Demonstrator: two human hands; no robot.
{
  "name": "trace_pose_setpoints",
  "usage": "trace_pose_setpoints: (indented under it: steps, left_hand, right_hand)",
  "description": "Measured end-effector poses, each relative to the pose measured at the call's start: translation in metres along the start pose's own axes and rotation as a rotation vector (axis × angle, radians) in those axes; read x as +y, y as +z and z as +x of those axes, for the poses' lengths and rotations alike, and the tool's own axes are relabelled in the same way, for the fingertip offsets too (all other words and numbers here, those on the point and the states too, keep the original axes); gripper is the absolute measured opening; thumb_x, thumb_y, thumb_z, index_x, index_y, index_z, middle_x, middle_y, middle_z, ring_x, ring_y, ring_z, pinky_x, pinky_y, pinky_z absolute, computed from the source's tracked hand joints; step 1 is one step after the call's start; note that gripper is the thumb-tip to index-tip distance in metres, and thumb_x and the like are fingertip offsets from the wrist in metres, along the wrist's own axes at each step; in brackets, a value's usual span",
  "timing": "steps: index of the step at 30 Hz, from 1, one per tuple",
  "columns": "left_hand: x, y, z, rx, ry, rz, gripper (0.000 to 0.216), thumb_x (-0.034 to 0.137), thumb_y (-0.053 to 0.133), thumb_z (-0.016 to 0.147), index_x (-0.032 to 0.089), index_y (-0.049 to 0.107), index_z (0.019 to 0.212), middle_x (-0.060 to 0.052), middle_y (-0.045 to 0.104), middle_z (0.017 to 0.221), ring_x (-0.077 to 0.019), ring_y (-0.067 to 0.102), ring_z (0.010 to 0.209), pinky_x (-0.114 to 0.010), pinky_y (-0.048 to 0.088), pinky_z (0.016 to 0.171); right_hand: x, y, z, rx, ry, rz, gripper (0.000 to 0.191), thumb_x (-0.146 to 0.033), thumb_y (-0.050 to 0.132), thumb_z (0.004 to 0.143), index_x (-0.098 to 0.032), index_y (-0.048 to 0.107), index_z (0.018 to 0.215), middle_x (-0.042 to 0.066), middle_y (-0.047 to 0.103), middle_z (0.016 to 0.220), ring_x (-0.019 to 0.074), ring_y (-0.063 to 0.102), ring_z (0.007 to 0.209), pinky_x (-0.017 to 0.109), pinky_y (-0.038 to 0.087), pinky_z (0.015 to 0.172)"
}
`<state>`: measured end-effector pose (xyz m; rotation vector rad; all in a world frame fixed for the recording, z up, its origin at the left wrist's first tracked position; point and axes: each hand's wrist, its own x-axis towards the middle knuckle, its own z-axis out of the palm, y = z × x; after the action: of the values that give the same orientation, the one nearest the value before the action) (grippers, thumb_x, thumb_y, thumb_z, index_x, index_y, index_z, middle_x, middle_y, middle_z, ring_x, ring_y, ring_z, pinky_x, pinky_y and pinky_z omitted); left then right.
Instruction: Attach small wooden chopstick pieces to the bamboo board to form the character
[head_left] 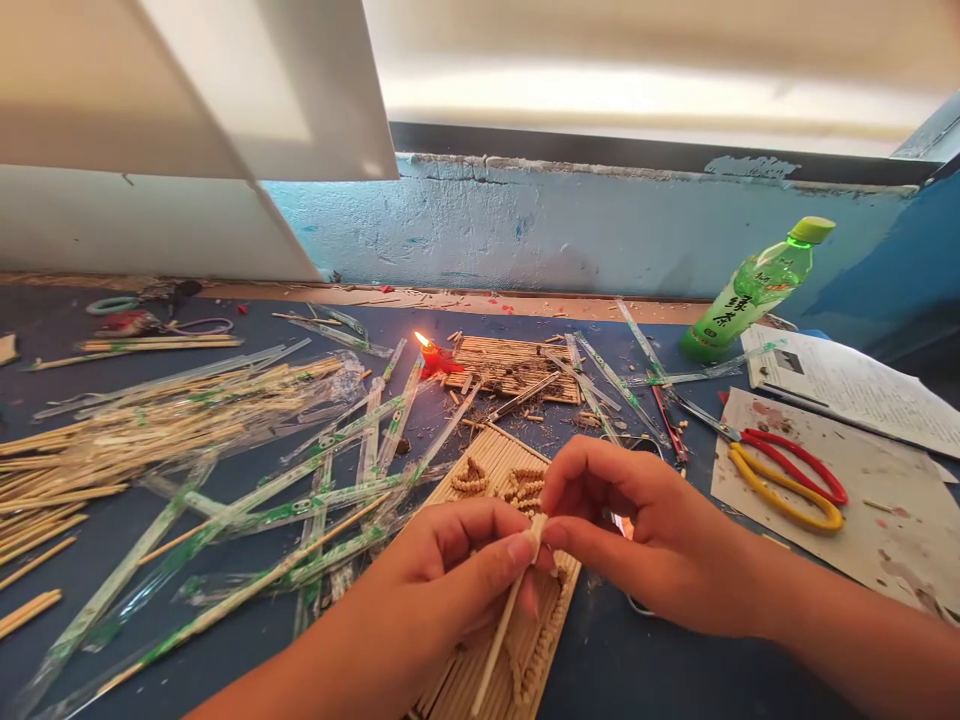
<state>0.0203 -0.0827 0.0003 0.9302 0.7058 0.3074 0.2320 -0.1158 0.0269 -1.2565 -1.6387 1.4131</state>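
My left hand point(465, 565) pinches a thin wooden stick point(498, 640), probably a chopstick, near its upper end. It slants down toward me. At that same end, the fingertips of my right hand point(637, 540) are closed on the tip, touching my left fingertips. A small pale piece shows at the tip; its kind is unclear. Beneath both hands lies a flat panel of sticks laid side by side point(442, 690), partly hidden by them. Small beige beaded-looking pieces point(521, 487) sit on the panel, with more along its right edge.
A lit red candle point(435, 358) burns behind the panel, beside a dirty stick mat point(517, 365). Chopsticks point(172, 420) and plastic wrappers point(322, 500) cover the left. At right are red-and-yellow-handled scissors point(795, 480), a stained sheet point(840, 540), printed papers point(892, 390) and a green tea bottle point(754, 295).
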Motion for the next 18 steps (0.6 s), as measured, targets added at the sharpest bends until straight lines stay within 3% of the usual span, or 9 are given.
trace_pose_setpoints:
  steps: [3, 10, 18]
  left_hand:
    - [0.0, -0.001, 0.0, -0.004, 0.019, -0.02, 0.025, 0.04, 0.063, 0.095, 0.016, 0.069, 0.091, 0.001, 0.063, 0.07, -0.0048, 0.027, 0.05, -0.022, 0.016, 0.048]
    - [0.001, 0.0, 0.0, -0.015, 0.027, -0.001, 0.027, 0.04, 0.063, 0.095, 0.015, 0.07, 0.086, 0.0, 0.064, 0.071, -0.0047, 0.026, 0.049, -0.023, 0.017, 0.048]
    - [0.005, 0.002, -0.001, 0.056, -0.007, 0.073, 0.031, 0.047, 0.066, 0.091, 0.016, 0.074, 0.089, -0.001, 0.061, 0.073, -0.0077, 0.032, 0.057, -0.025, 0.02, 0.054]
  right_hand:
    - [0.008, 0.001, 0.0, 0.084, -0.048, -0.021, 0.01, -0.029, 0.07, 0.091, -0.022, 0.065, 0.095, -0.003, 0.062, 0.08, 0.01, 0.051, 0.068, 0.023, 0.041, 0.06]
    - [0.015, 0.002, 0.002, 0.128, -0.088, -0.001, 0.015, -0.034, 0.074, 0.087, -0.022, 0.073, 0.096, 0.0, 0.069, 0.085, 0.0119, 0.057, 0.072, 0.025, 0.044, 0.063]
    - [0.013, 0.006, 0.003, 0.118, -0.016, 0.163, 0.018, -0.032, 0.076, 0.085, -0.02, 0.075, 0.098, 0.005, 0.073, 0.087, 0.0174, 0.064, 0.08, 0.029, 0.049, 0.068]
